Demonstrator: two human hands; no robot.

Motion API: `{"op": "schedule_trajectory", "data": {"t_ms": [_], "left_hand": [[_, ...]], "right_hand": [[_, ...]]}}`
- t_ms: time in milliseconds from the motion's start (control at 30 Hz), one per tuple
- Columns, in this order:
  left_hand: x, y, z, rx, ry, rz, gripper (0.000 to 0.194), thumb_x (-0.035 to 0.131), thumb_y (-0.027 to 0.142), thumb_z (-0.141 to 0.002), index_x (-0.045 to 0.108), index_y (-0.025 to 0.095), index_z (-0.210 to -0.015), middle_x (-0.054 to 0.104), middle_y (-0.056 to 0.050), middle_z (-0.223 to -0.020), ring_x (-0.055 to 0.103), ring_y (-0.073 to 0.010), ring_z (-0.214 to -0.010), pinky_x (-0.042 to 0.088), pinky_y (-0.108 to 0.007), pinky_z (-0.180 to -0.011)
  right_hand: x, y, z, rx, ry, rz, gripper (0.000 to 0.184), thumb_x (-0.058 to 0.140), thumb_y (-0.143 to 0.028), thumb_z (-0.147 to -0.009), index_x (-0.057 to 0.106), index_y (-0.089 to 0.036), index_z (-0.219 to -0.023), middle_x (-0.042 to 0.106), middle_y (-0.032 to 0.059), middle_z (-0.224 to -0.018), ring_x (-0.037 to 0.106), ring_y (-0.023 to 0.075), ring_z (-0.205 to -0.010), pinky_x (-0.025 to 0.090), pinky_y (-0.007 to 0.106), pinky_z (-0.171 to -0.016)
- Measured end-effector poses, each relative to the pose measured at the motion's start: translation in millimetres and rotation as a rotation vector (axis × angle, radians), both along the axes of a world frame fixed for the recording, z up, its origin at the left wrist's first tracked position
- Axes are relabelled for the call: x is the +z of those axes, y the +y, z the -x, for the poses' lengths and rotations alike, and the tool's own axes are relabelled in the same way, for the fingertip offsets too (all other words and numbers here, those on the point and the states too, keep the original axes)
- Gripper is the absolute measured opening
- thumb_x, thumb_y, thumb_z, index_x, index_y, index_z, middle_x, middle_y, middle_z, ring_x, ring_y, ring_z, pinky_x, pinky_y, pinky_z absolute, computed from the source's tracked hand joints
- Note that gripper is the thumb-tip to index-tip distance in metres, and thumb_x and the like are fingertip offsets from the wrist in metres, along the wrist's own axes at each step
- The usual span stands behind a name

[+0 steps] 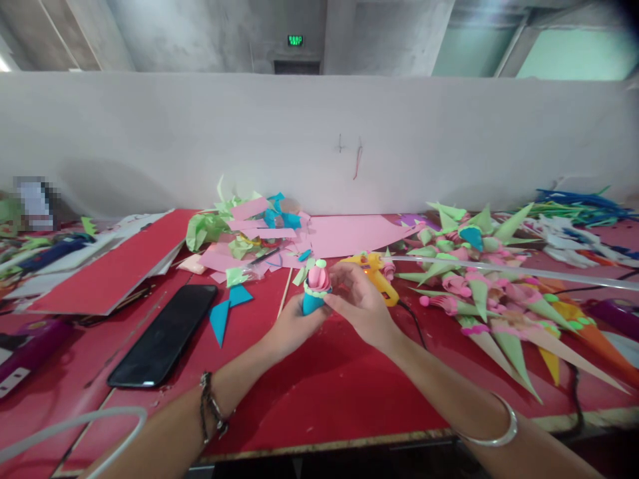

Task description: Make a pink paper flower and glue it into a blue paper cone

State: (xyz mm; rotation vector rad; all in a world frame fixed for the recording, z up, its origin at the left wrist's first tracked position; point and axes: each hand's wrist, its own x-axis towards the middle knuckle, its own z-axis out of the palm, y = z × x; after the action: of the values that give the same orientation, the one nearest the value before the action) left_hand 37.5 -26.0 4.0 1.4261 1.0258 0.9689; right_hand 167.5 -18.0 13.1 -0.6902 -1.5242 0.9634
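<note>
A small blue paper cone [312, 304] with a pale green ruffled rim and a pink paper flower [318, 278] in its mouth is upright above the table, in the middle of the head view. My left hand [294, 329] is wrapped round its lower part, which hides the tip. With curved fingers and the thumb against the rim, my right hand [362, 303] grips the cone from the right. Just behind that hand lies a yellow glue gun [385, 287]. Two blue paper pieces [219, 320] rest on the table to the left.
A black phone [164, 336] lies at the left near a red card sheet [117, 266]. Paper scraps [210, 228] and a pink sheet [344, 234] are at the back. Several finished paper cones [514, 346] are heaped at the right. A wooden stick [285, 293] lies behind my left hand.
</note>
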Motion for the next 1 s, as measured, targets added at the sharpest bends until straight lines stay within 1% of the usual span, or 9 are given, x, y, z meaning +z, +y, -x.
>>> {"op": "schedule_trajectory", "data": {"t_ms": [133, 200, 400, 533, 600, 667, 767, 867, 1000], "left_hand": [[-2.6, 3, 2, -0.009, 0.024, -0.027, 0.037, 0.055, 0.043, -0.067, 0.034, 0.016, -0.051, 0.03, 0.007, -0.044, 0.025, -0.0043, -0.044, 0.02, -0.019, -0.043], [-3.2, 3, 3, -0.021, 0.019, -0.039, 0.032, 0.057, 0.039, -0.065, 0.039, 0.016, -0.053, 0.035, 0.006, -0.048, 0.03, -0.0054, -0.048, 0.025, -0.019, -0.045], [0.6, 0, 2, -0.042, 0.054, -0.157, 0.017, 0.056, 0.031, -0.067, 0.053, 0.014, -0.071, 0.049, 0.001, -0.065, 0.043, -0.0107, -0.062, 0.037, -0.021, -0.056], [3.4, -1, 2, -0.035, 0.164, -0.333, 0.024, 0.05, 0.027, -0.073, 0.055, 0.016, -0.094, 0.058, -0.004, -0.086, 0.051, -0.0168, -0.08, 0.041, -0.025, -0.071], [3.5, 0, 4, -0.037, 0.245, -0.454, 0.026, 0.048, 0.025, -0.076, 0.053, 0.017, -0.1, 0.057, -0.006, -0.098, 0.051, -0.0184, -0.087, 0.04, -0.027, -0.077], [2.4, 3, 7, -0.066, 0.345, -0.572, 0.025, 0.046, 0.024, -0.078, 0.052, 0.017, -0.101, 0.054, -0.008, -0.105, 0.05, -0.0195, -0.091, 0.039, -0.029, -0.081], [-1.7, 9, 12, -0.116, 0.46, -0.723, 0.022, 0.043, 0.021, -0.078, 0.051, 0.018, -0.098, 0.05, -0.009, -0.106, 0.048, -0.0203, -0.094, 0.04, -0.031, -0.081], [-6.0, 14, 17, -0.135, 0.504, -0.854, 0.021, 0.043, 0.017, -0.076, 0.048, 0.017, -0.097, 0.049, -0.009, -0.102, 0.047, -0.0197, -0.093, 0.042, -0.032, -0.08], [-6.8, 18, 21, -0.139, 0.515, -0.942, 0.023, 0.042, 0.012, -0.075, 0.045, 0.017, -0.098, 0.05, -0.009, -0.1, 0.046, -0.0188, -0.093, 0.043, -0.032, -0.079]], "right_hand": [[-3.0, 1, -1, 0.102, -0.043, 0.012, 0.039, 0.059, -0.027, -0.071, 0.045, -0.027, -0.107, 0.051, 0.0035, -0.101, 0.051, 0.015, -0.09, 0.046, 0.03, -0.078], [-4.7, 2, -2, 0.14, -0.067, 0.006, 0.045, 0.061, -0.026, -0.07, 0.044, -0.027, -0.112, 0.049, 0.0042, -0.106, 0.051, 0.016, -0.094, 0.045, 0.032, -0.082], [-3.1, 0, -3, 0.101, -0.132, -0.068, 0.033, 0.063, -0.023, -0.068, 0.052, -0.025, -0.099, 0.048, 0.0032, -0.099, 0.05, 0.0164, -0.094, 0.044, 0.031, -0.083], [-3.2, 0, -3, 0.049, -0.108, -0.065, 0.037, 0.066, -0.022, -0.065, 0.048, -0.025, -0.098, 0.05, 0.0014, -0.095, 0.052, 0.0153, -0.089, 0.044, 0.03, -0.081], [-4.0, 0, -3, 0.024, -0.091, -0.048, 0.04, 0.066, -0.022, -0.064, 0.046, -0.025, -0.097, 0.05, 0.0004, -0.093, 0.052, 0.0142, -0.085, 0.045, 0.029, -0.079], [-4.2, -1, -3, 0.01, -0.107, -0.047, 0.042, 0.067, -0.022, -0.063, 0.044, -0.024, -0.098, 0.051, 0.0003, -0.092, 0.052, 0.0142, -0.084, 0.044, 0.029, -0.078], [-1.5, -3, -3, 0.016, -0.194, -0.1, 0.04, 0.066, -0.023, -0.065, 0.046, -0.023, -0.099, 0.05, 0.002, -0.094, 0.051, 0.0158, -0.089, 0.043, 0.031, -0.081], [3.6, -6, -5, 0.023, -0.312, -0.21, 0.037, 0.065, -0.022, -0.066, 0.049, -0.021, -0.1, 0.049, 0.0036, -0.099, 0.048, 0.0179, -0.096, 0.039, 0.033, -0.086], [8.2, -8, -6, 0.02, -0.401, -0.304, 0.04, 0.063, -0.02, -0.07, 0.049, -0.024, -0.106, 0.048, 0.0041, -0.104, 0.045, 0.0181, -0.102, 0.036, 0.035, -0.09]]}}
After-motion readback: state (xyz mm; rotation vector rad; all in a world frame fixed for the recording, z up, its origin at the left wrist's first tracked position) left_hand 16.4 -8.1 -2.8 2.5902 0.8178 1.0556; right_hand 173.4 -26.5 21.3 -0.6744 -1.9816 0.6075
